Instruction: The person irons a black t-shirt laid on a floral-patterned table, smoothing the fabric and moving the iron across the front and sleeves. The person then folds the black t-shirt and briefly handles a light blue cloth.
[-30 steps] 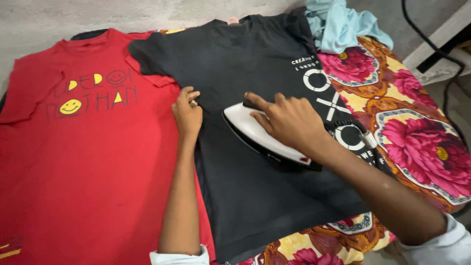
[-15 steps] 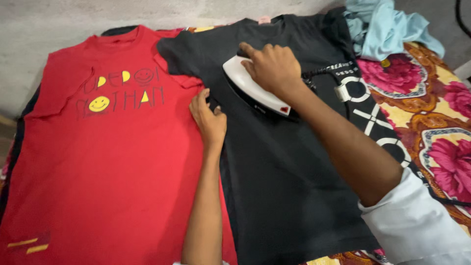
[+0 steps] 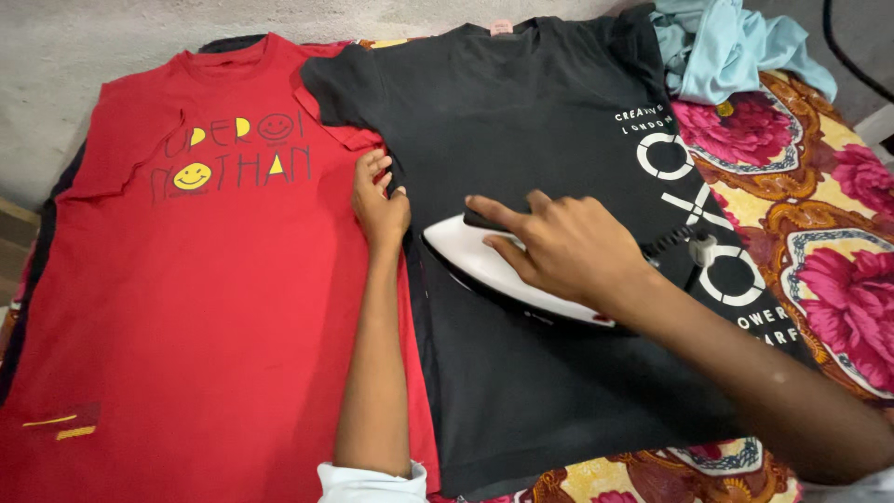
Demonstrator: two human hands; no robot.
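Fingers of the right hand (image 3: pixel 563 247): wrapped over the handle of a white electric iron (image 3: pixel 494 270), forefinger stretched forward along it.

Iron: soleplate flat on the middle of the black T-shirt (image 3: pixel 521 168); half a second ago it sat up near the collar, so it has been drawn back down toward the hem. Its cord (image 3: pixel 672 244) trails off to the right across the white chest print.

Fingers of the left hand (image 3: pixel 380 200): loose, not gripping, pressed flat on the shirt's left edge just below the sleeve; placement almost unchanged, pinning the cloth.

Judgement: one return stroke in progress, upper chest likely pressed, lower body remaining.

Adjacent: red T-shirt (image 3: pixel 196 279) partly under the black one; pale blue garment (image 3: pixel 736 47) bunched on the floral bedspread (image 3: pixel 838 233).
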